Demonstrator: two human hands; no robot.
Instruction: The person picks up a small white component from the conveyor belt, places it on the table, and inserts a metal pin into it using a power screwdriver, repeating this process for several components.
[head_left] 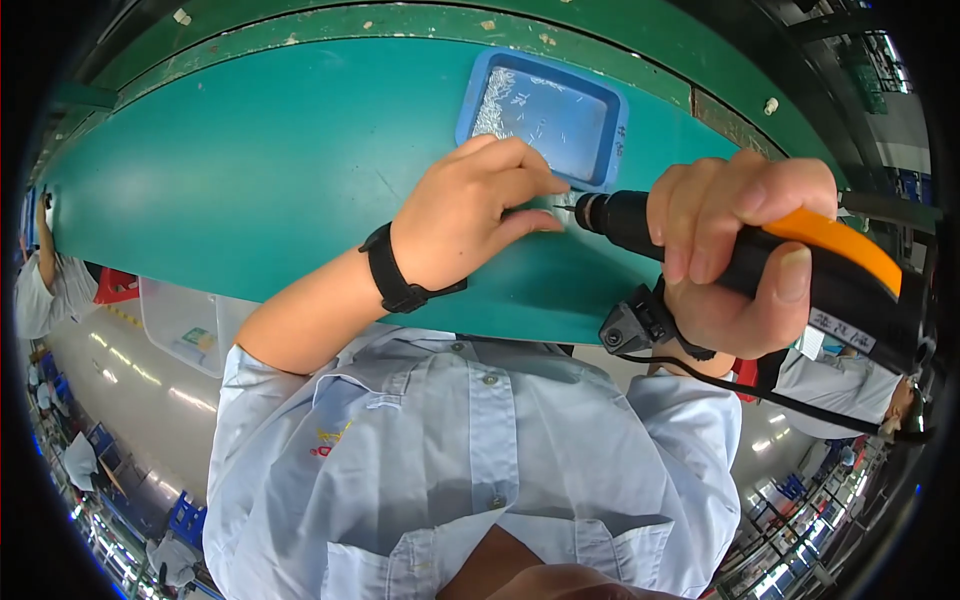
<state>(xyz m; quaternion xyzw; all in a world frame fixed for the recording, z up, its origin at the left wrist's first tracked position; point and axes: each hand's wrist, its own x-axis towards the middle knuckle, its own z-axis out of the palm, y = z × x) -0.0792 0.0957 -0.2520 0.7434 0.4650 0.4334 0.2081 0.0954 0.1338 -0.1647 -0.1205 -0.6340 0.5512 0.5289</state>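
Observation:
My right hand [745, 245] is wrapped round a black electric screwdriver [625, 220] with an orange grip. The screwdriver lies level, its thin bit pointing left at my left fingertips. My left hand [475, 205] is curled, thumb and forefinger closing around a small pale, clear-looking piece [567, 203] at the tip of the bit. That piece is too small to name, and the fingers partly cover it. Just beyond my left hand stands a blue tray [613, 135] with many small silvery screw-like parts [493, 100], heaped mostly along its left side.
The green tabletop [270, 150] stretches left, with a raised green ledge [400, 22] behind it. A black cord [760, 392] runs below my right wrist. A clear plastic bin [180, 325] stands below the table's left edge. Other people sit at far left [60, 295] and right [835, 390].

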